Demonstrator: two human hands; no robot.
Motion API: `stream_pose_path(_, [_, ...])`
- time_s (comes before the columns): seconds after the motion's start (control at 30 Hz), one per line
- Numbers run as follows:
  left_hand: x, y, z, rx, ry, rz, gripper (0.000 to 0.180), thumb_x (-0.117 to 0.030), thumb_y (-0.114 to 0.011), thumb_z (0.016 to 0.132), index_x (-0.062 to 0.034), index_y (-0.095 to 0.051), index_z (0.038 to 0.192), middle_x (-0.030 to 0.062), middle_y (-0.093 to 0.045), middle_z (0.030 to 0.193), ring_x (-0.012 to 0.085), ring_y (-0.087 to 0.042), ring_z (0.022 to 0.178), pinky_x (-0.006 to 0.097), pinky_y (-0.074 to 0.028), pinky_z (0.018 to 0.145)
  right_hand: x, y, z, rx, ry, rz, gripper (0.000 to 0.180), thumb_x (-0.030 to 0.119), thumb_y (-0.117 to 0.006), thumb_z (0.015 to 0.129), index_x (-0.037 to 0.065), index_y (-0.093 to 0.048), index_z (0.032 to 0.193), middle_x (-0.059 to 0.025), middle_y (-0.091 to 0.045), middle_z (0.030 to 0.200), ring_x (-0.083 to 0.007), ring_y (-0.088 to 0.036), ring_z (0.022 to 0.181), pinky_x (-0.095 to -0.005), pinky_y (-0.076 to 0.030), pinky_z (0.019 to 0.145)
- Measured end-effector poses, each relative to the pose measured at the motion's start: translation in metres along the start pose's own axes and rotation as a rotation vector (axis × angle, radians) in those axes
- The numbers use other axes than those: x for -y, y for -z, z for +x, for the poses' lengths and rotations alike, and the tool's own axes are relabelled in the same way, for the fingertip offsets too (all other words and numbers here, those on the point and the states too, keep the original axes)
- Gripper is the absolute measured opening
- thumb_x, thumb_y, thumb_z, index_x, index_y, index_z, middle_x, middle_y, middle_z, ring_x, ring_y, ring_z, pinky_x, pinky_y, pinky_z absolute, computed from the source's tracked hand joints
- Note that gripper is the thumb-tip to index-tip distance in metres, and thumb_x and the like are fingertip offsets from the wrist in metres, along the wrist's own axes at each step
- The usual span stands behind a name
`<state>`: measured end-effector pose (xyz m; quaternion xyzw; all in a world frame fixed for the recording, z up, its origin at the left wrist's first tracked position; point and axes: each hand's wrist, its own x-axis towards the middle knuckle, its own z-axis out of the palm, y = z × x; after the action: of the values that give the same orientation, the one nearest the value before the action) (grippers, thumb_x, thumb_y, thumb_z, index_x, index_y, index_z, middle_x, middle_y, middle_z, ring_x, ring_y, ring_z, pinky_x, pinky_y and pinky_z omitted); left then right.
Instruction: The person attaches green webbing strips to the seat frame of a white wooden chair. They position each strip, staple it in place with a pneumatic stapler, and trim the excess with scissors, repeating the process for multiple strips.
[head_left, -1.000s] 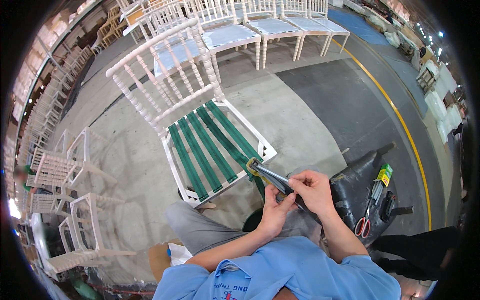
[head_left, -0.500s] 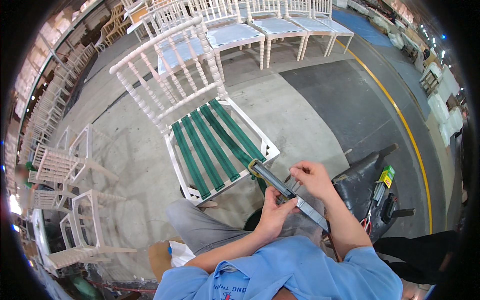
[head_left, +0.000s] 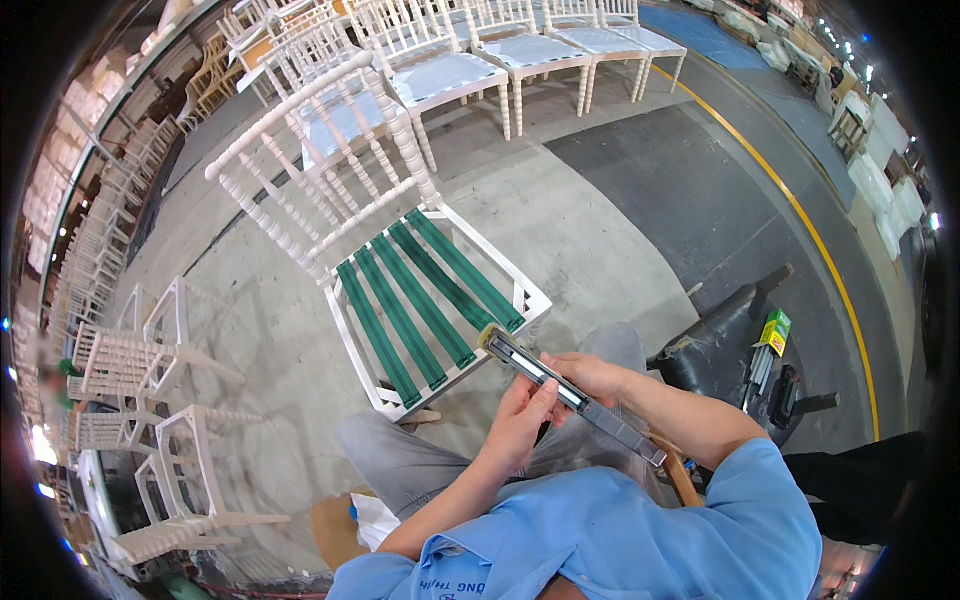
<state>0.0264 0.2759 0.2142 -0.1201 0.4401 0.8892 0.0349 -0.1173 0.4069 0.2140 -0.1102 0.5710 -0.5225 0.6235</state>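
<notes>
My left hand (head_left: 518,418) is closed round the middle of a staple gun (head_left: 622,428), its thumb on top of the long grey magazine. The magazine's channel is exposed, and a pale silvery strip shows inside it. On the other side, my right hand (head_left: 590,376) presses its fingers against the same gun; the fingertips are partly hidden. The gun's yellowish nose end (head_left: 490,338) points toward a white chair frame (head_left: 352,330) just ahead. Dark green webbing straps (head_left: 400,310) run front to back across its seat opening.
At right, a black padded stool (head_left: 705,340) bears a green and yellow box (head_left: 774,330) and a dark tool (head_left: 784,396). White chairs with pale seats (head_left: 440,78) stand in rows beyond. Overturned chair frames (head_left: 180,470) lie at left. A cardboard piece (head_left: 336,530) sits by my leg.
My right hand has come down from above the staple gun and now touches its magazine. The pale strip shows more plainly in the channel. My view has shifted slightly.
</notes>
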Motion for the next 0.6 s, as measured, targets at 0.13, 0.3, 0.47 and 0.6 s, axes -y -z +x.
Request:
stream_pose_path(0.13, [-0.008,0.006,0.005,0.035,-0.003,-0.019,0.027,-0.026,-0.056,0.112,-0.0075,-0.058,0.132,0.0057,-0.069,0.108,0.0148,-0.064,0.087,0.031,-0.051,0.077,-0.01,-0.004,0.001,-0.054,-0.004,0.114,0.06,0.054,-0.035,0.115,0.004,-0.066,0.114,-0.0122,-0.073,0.086,-0.023,-0.074,0.075,-0.0366,-0.061,0.067])
stream_pose_path(0.3, [-0.015,0.01,0.013,0.026,0.072,-0.106,0.029,-0.025,-0.058,0.111,-0.0077,-0.057,0.134,0.0066,-0.071,0.112,0.0143,-0.066,0.09,0.032,-0.052,0.074,-0.013,0.01,0.007,-0.059,0.035,0.304,0.054,0.054,-0.043,0.114,0.006,-0.066,0.123,-0.009,-0.075,0.099,-0.0196,-0.074,0.079,-0.0341,-0.06,0.068])
stream_pose_path(0.47, [-0.028,0.014,0.02,-0.153,-0.015,0.365,0.043,-0.026,-0.071,0.105,-0.0053,-0.053,0.138,0.0078,-0.07,0.106,0.0133,-0.067,0.084,0.03,-0.056,0.07,-0.004,0.003,0.019,-0.173,0.188,0.256,0.056,0.051,-0.049,0.113,0.003,-0.063,0.136,-0.008,-0.074,0.111,-0.0172,-0.072,0.092,-0.034,-0.059,0.078])
stream_pose_path(0.6, [-0.042,0.008,0.016,-0.433,-0.368,0.815,0.07,-0.022,-0.084,0.094,-0.0025,-0.044,0.148,0.0101,-0.06,0.117,0.0123,-0.063,0.079,0.028,-0.056,0.07,-0.004,0.01,0.022,-0.31,0.231,0.156,0.059,0.05,-0.051,0.113,0.0,-0.06,0.142,-0.0088,-0.071,0.122,-0.0155,-0.067,0.105,-0.0336,-0.056,0.089])
